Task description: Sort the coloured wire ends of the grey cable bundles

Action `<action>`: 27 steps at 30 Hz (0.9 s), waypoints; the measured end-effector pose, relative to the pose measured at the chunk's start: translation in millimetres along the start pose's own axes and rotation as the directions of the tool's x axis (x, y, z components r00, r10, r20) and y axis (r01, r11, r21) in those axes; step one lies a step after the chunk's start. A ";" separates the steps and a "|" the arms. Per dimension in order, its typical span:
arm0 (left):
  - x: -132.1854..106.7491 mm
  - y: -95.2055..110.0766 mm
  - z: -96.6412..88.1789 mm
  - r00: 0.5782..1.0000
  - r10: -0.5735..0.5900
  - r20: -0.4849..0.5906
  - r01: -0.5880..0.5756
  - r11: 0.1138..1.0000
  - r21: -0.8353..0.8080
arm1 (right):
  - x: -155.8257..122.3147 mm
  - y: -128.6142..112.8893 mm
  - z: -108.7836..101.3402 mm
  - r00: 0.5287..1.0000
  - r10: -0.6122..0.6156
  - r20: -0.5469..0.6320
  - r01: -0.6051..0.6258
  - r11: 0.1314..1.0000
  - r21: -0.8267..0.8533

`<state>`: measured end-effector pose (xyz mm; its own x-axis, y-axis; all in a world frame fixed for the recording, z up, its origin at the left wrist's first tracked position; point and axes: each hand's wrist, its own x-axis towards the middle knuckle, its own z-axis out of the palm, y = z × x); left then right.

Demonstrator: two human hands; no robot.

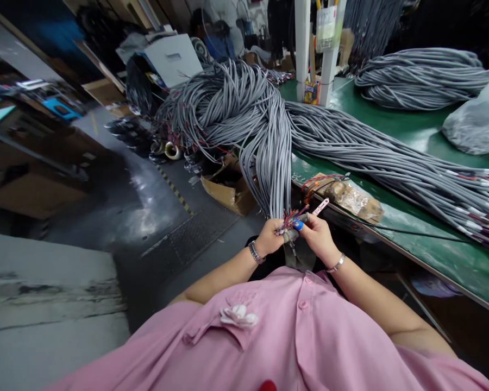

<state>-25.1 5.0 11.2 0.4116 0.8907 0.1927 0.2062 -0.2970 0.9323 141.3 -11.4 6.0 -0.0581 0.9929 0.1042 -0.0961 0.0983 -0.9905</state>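
One cardboard box [223, 195] partly behind grey cables [272, 163]

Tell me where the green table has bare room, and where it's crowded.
Green tabletop shows between the long grey cable bundle, the coiled grey cable bundle and the crumpled translucent plastic bag. A narrow strip shows along the front edge, crossed by a thin black cable. Crowded: left end, under heaped looped grey cables.

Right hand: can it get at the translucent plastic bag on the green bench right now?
Probably not directly: the right hand is busy at the coloured wire ends, and the long grey cable bundle lies across the green bench between it and the translucent plastic bag.
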 end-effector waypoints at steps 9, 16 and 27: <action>7.8 -5.3 7.8 0.965 -0.207 -0.161 0.137 0.922 -0.363 | -11.7 -0.5 -4.9 0.995 0.088 -0.057 -0.081 0.990 0.117; 11.0 -2.4 11.0 0.970 -0.185 -0.160 0.113 0.919 -0.377 | -16.1 1.8 -8.9 0.991 0.124 -0.049 -0.115 0.982 0.147; 11.3 11.2 10.4 0.985 -0.167 -0.050 0.157 0.975 -0.160 | -9.8 3.2 -4.5 0.967 0.245 -0.076 -0.211 0.928 0.308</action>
<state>-8.9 8.1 20.6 0.3263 0.9439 0.0499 0.1232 -0.0948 0.9879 146.0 -20.5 1.5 -0.0040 0.9889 -0.1488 -0.3829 -0.1389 -0.9133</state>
